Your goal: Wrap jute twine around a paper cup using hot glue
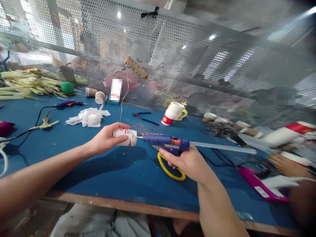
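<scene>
Spanning the head view, a blue tabletop (98,177) runs from its wooden front edge (123,205) back to a perforated metal screen (106,26). Above it, the left hand (105,137) grips a white paper cup (127,138) and the right hand (191,161) is wrapped around a blue glue gun (158,141), nozzle at the cup's right end. Yellow-handled scissors (164,168) lie under the gun, short of the edge.

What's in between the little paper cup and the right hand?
The blue hot glue gun, seen in the head view: the right hand holds it, and its nozzle points toward the paper cup in the left hand.
</scene>
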The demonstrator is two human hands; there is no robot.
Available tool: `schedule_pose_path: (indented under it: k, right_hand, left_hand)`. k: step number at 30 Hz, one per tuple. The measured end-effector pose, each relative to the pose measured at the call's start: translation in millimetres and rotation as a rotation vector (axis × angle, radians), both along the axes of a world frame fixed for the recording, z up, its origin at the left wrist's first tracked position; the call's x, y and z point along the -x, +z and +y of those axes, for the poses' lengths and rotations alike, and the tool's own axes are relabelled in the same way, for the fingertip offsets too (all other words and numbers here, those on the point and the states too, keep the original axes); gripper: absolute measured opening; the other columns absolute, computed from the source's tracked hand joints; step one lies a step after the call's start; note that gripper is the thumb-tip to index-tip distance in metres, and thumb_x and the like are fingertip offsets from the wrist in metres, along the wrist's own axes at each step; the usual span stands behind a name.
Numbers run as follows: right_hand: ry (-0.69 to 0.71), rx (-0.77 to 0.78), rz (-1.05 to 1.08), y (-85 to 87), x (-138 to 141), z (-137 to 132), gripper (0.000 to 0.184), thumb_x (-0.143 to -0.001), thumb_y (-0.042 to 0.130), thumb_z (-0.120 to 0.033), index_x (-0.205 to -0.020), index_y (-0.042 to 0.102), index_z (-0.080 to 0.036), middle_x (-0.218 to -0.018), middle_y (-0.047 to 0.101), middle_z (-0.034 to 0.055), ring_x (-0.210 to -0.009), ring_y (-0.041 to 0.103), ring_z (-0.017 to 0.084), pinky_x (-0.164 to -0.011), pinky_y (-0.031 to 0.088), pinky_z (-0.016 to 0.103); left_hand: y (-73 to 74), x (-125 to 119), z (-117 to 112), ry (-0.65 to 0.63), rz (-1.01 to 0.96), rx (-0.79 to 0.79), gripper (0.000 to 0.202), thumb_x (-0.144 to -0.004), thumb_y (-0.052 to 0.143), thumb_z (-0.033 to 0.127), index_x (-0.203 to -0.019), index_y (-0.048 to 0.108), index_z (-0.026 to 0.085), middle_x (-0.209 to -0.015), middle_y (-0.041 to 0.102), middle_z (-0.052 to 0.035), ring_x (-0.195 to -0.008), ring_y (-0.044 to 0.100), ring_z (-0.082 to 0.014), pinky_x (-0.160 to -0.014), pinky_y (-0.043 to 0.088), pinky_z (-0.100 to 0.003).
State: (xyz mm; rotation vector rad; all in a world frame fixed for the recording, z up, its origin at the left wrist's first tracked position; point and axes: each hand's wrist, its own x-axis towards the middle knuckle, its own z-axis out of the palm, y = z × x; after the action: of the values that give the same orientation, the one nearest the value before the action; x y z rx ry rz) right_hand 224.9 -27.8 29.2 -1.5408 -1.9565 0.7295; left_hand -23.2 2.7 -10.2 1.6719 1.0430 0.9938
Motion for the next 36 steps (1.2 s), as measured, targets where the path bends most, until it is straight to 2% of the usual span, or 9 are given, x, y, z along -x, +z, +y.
schedule_pose_path:
  k: [8, 17, 36]
  right_hand:
    - [-0.006, -0.033, 0.005, 1.9, 2.1, -3.7, 0.028, -0.072, 0.059, -0.035, -0.051, 0.052, -0.018, -0.042, 0.051, -0.0023, -0.039, 0.049, 0.011, -0.044, 0.043, 0.024]
    - [0.002, -0.024, -0.042, 1.2, 0.1, -3.7, 0.022, -0.073, 0.058, -0.034, -0.06, 0.058, -0.017, -0.043, 0.051, -0.0028, -0.04, 0.048, 0.01, -0.043, 0.042, 0.022]
    - [-0.028, -0.027, -0.071, 2.1, -1.2, -5.4, 0.02, -0.071, 0.057, -0.034, -0.06, 0.058, -0.018, -0.043, 0.052, -0.0024, -0.039, 0.048, 0.011, -0.042, 0.043, 0.023]
  left_hand:
    - [2.2, -1.4, -1.7, -0.004, 0.018, 0.023, 0.046, -0.073, 0.058, 0.035, -0.111, 0.052, 0.01, -0.089, 0.064, -0.0065, -0.065, 0.052, -0.0106, -0.06, 0.041, -0.023]
    - [2.8, -1.4, -2.7, -0.012, 0.032, 0.005, 0.044, -0.074, 0.057, 0.034, -0.11, 0.053, 0.01, -0.086, 0.064, -0.0057, -0.061, 0.051, -0.0095, -0.058, 0.04, -0.022]
    - [0.3, -0.2, -2.5, -0.05, 0.066, -0.08, 0.043, -0.076, 0.056, 0.035, -0.112, 0.052, 0.011, -0.094, 0.065, -0.0076, -0.071, 0.056, -0.0129, -0.064, 0.043, -0.024]
